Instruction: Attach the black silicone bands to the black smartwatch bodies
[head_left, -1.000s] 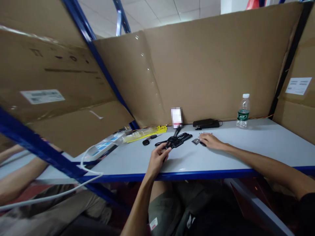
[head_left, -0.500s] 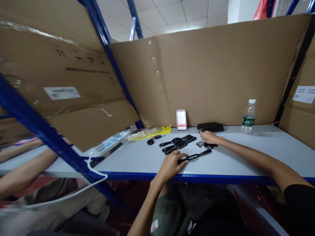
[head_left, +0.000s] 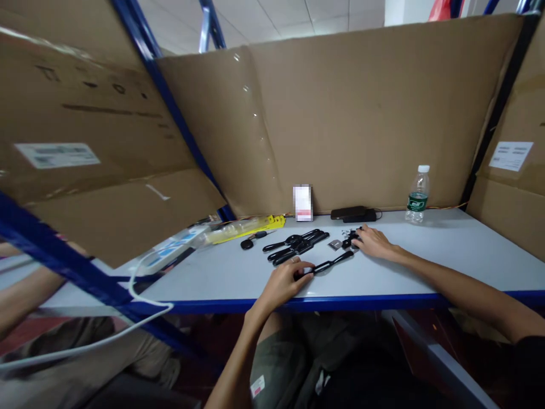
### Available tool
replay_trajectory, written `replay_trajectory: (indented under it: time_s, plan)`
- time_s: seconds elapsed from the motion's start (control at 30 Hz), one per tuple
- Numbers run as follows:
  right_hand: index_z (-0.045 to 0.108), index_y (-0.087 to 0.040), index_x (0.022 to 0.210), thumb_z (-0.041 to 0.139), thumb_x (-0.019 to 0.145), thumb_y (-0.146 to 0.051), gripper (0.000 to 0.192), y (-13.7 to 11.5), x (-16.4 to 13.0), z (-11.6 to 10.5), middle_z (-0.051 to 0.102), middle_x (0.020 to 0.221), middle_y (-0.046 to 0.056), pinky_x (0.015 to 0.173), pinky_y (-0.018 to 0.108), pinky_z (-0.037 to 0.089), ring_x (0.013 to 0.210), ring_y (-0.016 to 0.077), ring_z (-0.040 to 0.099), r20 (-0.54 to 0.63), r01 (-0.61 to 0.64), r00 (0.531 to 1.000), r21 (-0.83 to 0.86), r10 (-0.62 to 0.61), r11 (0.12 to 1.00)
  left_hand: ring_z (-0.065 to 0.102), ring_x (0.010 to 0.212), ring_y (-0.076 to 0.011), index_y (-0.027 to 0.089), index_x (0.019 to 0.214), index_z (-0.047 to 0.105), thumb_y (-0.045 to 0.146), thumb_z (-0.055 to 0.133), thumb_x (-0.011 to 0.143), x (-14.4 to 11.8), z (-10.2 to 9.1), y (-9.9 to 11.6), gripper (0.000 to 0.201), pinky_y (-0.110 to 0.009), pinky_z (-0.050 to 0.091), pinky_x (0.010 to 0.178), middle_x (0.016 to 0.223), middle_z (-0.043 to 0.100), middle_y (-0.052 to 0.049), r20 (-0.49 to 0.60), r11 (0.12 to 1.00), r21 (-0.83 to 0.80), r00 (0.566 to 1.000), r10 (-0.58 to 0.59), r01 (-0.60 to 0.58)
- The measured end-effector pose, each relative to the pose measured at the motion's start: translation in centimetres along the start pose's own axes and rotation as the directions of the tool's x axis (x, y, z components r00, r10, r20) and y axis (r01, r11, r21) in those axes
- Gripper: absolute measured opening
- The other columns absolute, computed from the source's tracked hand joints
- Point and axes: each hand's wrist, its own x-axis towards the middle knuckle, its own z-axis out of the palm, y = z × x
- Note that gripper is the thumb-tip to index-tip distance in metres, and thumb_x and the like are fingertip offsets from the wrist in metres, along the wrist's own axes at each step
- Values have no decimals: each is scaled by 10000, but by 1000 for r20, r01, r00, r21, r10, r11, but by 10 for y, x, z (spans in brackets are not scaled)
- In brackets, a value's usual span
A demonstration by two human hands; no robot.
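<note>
My left hand [head_left: 284, 279] rests near the front of the table, its thumb and fingers closed on one end of a black slotted handle [head_left: 326, 266]. The handle's free end points away to the right, and its held end is partly hidden. My right hand [head_left: 375, 243] reaches down to a pile of small dark parts [head_left: 349, 237], fingertips bent in among them. Whether it grips one is hidden. Beside the pile lies a small grey square piece [head_left: 335, 244]. Several more black handles [head_left: 296, 245] lie in a heap beyond my left hand.
Keys with a black fob [head_left: 247, 243], yellow strips with clear plastic [head_left: 238, 230] and a white power strip [head_left: 176, 250] lie leftward. Behind stand a lit phone [head_left: 302, 203], dark flat devices [head_left: 355, 214] and a water bottle [head_left: 418, 196]. Cardboard [head_left: 361, 113] walls the back.
My right hand has drawn back slightly, from the pile's far side onto its right side, uncovering more small parts. My left hand keeps the handle. The whole view has shifted a little.
</note>
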Motion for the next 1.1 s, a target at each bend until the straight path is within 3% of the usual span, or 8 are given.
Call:
replay_trajectory:
  time_s: [0.17, 0.33, 0.43, 0.53, 0.67, 0.73, 0.93, 1.1]
  plan:
    - [662, -148, 1220, 499, 1016, -351, 331, -21, 0, 9, 654, 1206, 168, 852, 325, 439, 1035, 260, 640, -46, 156, 987, 126, -151, 980, 622, 819, -204, 223, 1148, 746, 357, 617, 896, 1, 4, -9, 313, -297, 437, 765, 876, 623, -38, -34, 1000, -11, 999, 12, -13]
    - [710, -167, 1152, 557, 990, -326, 274, -14, 3, 6, 694, 1125, 138, 856, 317, 429, 1001, 241, 634, -68, 243, 970, 224, -233, 944, 653, 844, -220, 196, 1112, 745, 340, 627, 892, 2, 8, -14, 288, -314, 478, 786, 946, 671, -68, -67, 999, -3, 997, 32, -32]
    - [737, -174, 1046, 527, 991, -255, 232, -9, 2, 4, 714, 1020, 109, 852, 309, 420, 977, 228, 634, -62, 267, 964, 232, -260, 935, 664, 969, -250, 210, 1138, 739, 317, 608, 904, 2, 9, -14, 288, -340, 488, 870, 1064, 697, -95, -88, 999, 22, 995, 44, -43]
    - [727, -172, 1056, 526, 983, -229, 221, -10, 0, 3, 706, 1070, 114, 834, 304, 416, 991, 228, 632, -73, 230, 973, 198, -220, 953, 649, 1051, -269, 209, 1128, 741, 319, 594, 910, 2, 8, -10, 285, -357, 476, 920, 1123, 698, -110, -86, 999, 42, 996, 35, -31]
    - [727, -188, 1066, 503, 1001, -247, 241, -16, -3, -1, 690, 1094, 108, 785, 300, 420, 937, 214, 635, -107, 134, 988, 186, -116, 973, 653, 856, -230, 219, 1227, 702, 372, 611, 896, 0, 4, 0, 375, -306, 456, 773, 900, 700, -55, -84, 997, 75, 996, -16, 22]
    - [733, -185, 1059, 498, 1004, -235, 247, -18, -5, -4, 689, 1076, 101, 808, 305, 429, 931, 206, 630, -147, 146, 982, 204, -118, 968, 613, 717, -194, 235, 1250, 694, 373, 605, 892, -1, 1, 5, 394, -275, 404, 679, 749, 646, -5, -46, 997, 78, 999, -25, 28]
    - [746, -181, 1046, 637, 945, -313, 199, -28, -19, -4, 670, 1064, 101, 899, 372, 463, 1037, 240, 593, -177, 461, 885, 211, -431, 862, 539, 651, -159, 227, 1222, 710, 317, 606, 851, -5, -9, 10, 396, -258, 357, 631, 703, 586, 23, 57, 999, -34, 998, -3, 5]
    - [696, -150, 965, 644, 933, -270, 135, -45, -32, -4, 658, 1003, 105, 887, 406, 490, 990, 249, 583, -141, 527, 848, 126, -511, 840, 578, 702, -163, 213, 1222, 703, 286, 641, 809, -4, -12, 2, 424, -262, 402, 679, 759, 636, 12, -58, 994, -86, 996, -71, 66]
